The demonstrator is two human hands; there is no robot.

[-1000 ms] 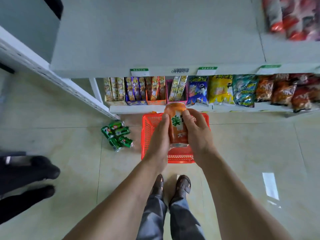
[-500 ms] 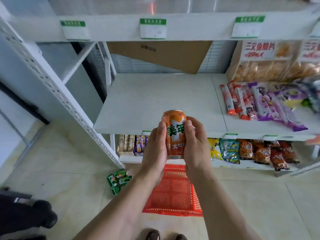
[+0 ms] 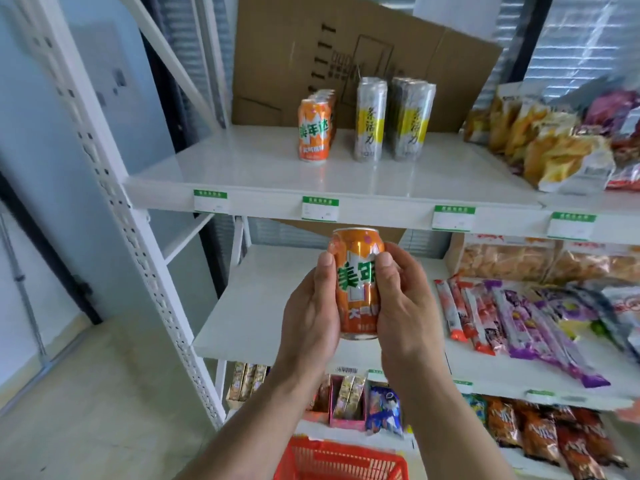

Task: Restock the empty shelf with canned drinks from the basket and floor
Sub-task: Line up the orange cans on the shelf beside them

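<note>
Carrying step: your left hand [image 3: 311, 306] and right hand [image 3: 403, 303] clasp an orange can [image 3: 356, 282]; next, lift it to the shelf [image 3: 263, 174], left of the standing cans [image 3: 313, 129].

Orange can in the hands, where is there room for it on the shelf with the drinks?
The upper shelf is bare left of the orange cans, out to the white upright, and along the front edge. The silver cans and snack bags crowd the right. Both hands grip the held can.
</note>
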